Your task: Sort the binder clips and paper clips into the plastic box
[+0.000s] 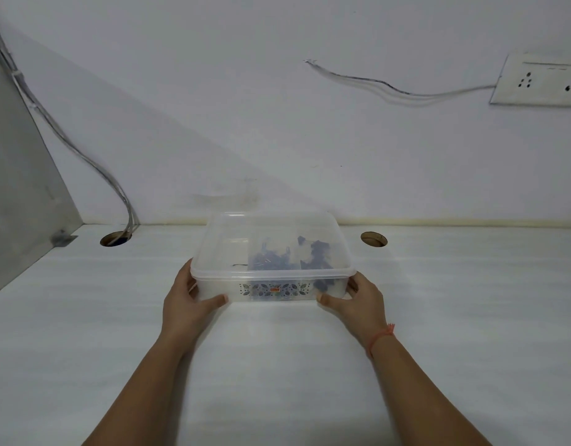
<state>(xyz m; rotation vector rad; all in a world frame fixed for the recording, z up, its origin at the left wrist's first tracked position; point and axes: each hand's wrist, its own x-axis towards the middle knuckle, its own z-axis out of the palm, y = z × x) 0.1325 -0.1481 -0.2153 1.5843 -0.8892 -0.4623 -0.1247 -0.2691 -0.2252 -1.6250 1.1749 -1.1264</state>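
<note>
Fingers of the left hand [189, 296] curl round the near-left corner of the plastic box [271, 268], thumb flat on the front wall, other digits tucked behind the side & mostly hidden. Right hand [358, 299] does the same at the near-right corner, thumb on the front wall, rest wrapped round the side. Both hands are closed onto the box, holding it btwn them.

Box sits w/ its clear lid [268, 239] on, about mid-way across the white surface [277, 365], close to the back wall. Can't tell if it rests fully on the surface or is slightly lifted. Thru the cloudy plastic: dark binder clips [319, 252] on the right side, a bluish heap, prob. paper clips [264, 260], just left of them; left part looks bare. Leaf-pattern label strip [274, 289] on the front wall.

Thin orange thread band [382, 336] on the right wrist. Two round cable holes [374, 239] in the surface either side of the box, cables [84, 156] dropping into the left one. Socket plate [538, 80] on the wall, upper right.
</note>
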